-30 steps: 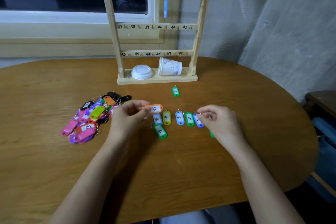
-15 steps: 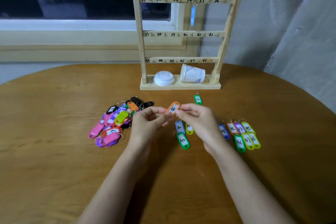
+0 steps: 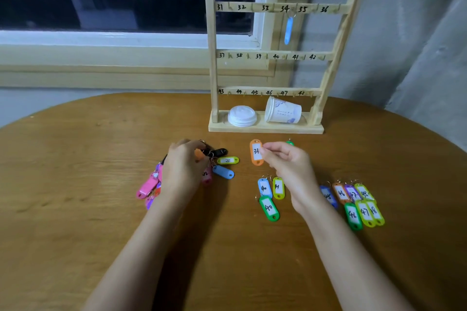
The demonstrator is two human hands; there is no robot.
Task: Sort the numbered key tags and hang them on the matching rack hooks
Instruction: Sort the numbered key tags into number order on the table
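Pinching the orange tag (image 3: 256, 153) marked 34 by its edge, the right hand (image 3: 288, 166) held it upright over the tabletop (image 3: 75, 209), in front of the base of the wooden rack (image 3: 213, 58). The left hand (image 3: 184, 166) lay on the unsorted pile (image 3: 149, 187) of tags with its fingers curled down; whether it grasped any tag could not be told. A yellow-green tag (image 3: 228, 160) marked 41 and a blue tag (image 3: 223, 172) lay just right of that pile. Below the right hand lay a small row (image 3: 270, 208) numbered 40 and 41, and further right a cluster (image 3: 364, 206) numbered 45 to 48. One pale blue tag (image 3: 288, 30) hung from the top rail by 34. A white lid (image 3: 242, 115) and a tipped paper cup (image 3: 283, 110) sat on the rack's base.
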